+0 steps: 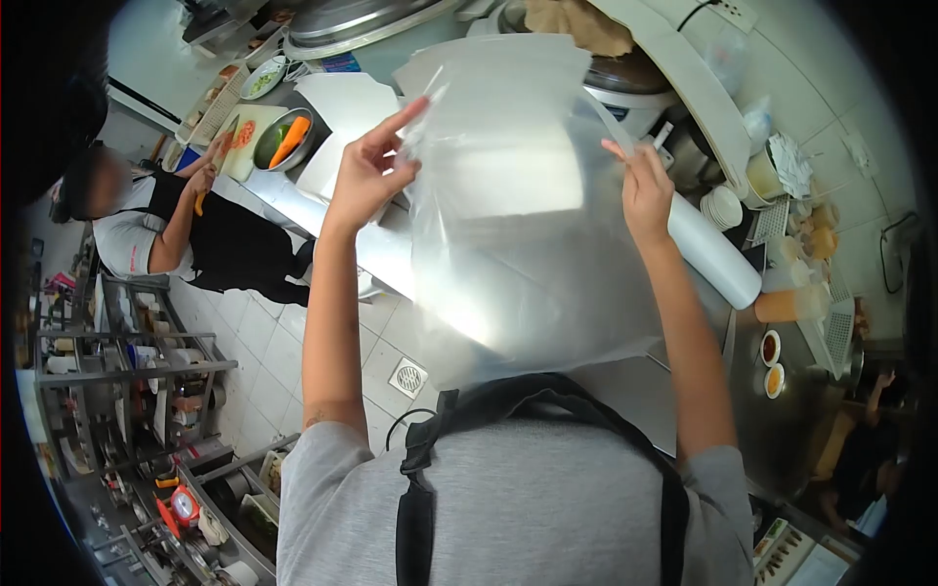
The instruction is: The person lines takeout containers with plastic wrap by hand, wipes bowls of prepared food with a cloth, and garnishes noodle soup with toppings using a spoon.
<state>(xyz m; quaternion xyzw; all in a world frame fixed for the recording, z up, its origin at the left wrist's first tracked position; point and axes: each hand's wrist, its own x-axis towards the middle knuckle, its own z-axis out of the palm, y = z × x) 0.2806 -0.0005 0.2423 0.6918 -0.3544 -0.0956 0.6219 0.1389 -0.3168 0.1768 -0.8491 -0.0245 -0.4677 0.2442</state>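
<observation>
At the far left, a dark metal rack loaded with containers [127,366] stands by the white-tiled floor [283,356]. Above it in view, a person in a white shirt and black apron [234,234] holds an orange-handled tool [199,203] beside a pale cutting board [235,164] with chopped orange-red pieces. Just right of the board, a round steel bowl [264,152] holds a long orange vegetable [290,140] and something green. Next comes the wearer's left hand [371,176], at the left edge of a large, clear plastic bag [498,283]; its index finger is stretched along that edge and the thumb lies lower. I cannot tell whether it pinches the film. The bag spreads between both arms, in front of the chest and over part of the metal desk [386,256]. The right hand [647,190] grips the bag's right edge between thumb and fingers. Just right of that wrist lies a thick white roll [713,252], near a stack of white bowls [721,208]. Farther right, two small white cups [774,396] contain red and yellow-orange contents.
</observation>
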